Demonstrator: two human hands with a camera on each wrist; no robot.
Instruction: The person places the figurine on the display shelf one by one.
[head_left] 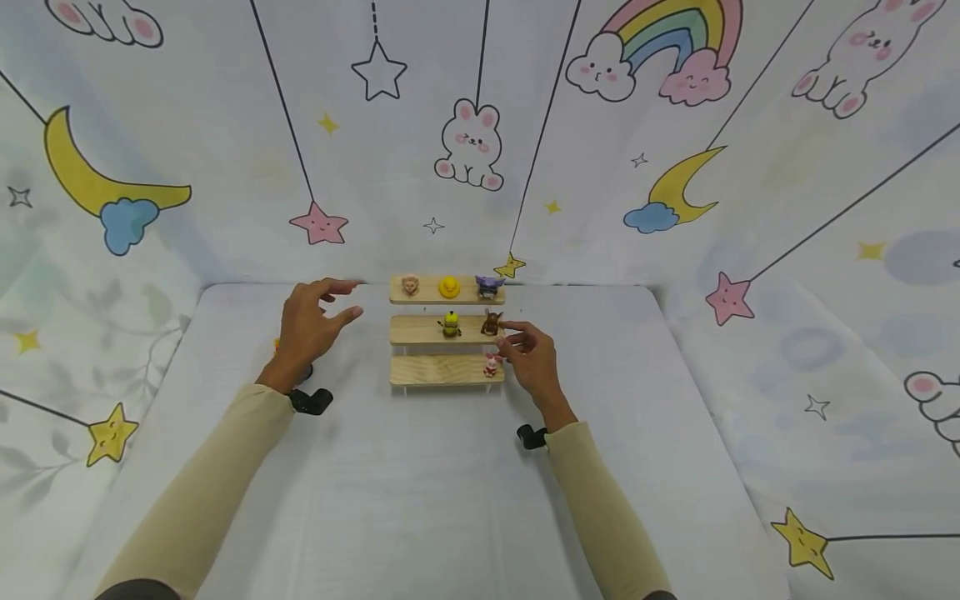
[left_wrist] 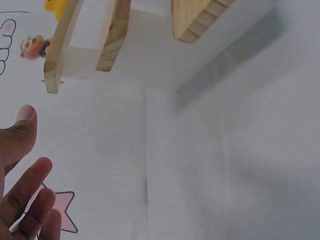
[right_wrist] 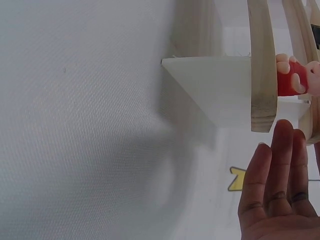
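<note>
A three-tier wooden display stand point(head_left: 420, 371) holds several small figurines. My right hand point(head_left: 532, 358) is at its right end, with fingertips right at the brown figurine point(head_left: 491, 322) on the middle tier. Its visible fingers extend fairly straight in the right wrist view, beside the pink-and-red figurine point(right_wrist: 295, 77) of the bottom tier; thumb and index finger are out of that view. A green-and-yellow figurine point(head_left: 450, 325) stands mid-tier. Left of the stand, my left hand point(head_left: 311, 325) hovers with thumb and fingers apart, nothing between them.
On the top tier sit a light-brown figurine point(head_left: 410, 285), a yellow round-headed one point(head_left: 449, 287) and a purple-and-dark one point(head_left: 490, 287). An orange object point(head_left: 277, 343) peeks out behind my left wrist, mostly hidden. A cartoon-printed backdrop point(head_left: 405, 167) rises behind the white table point(head_left: 420, 483).
</note>
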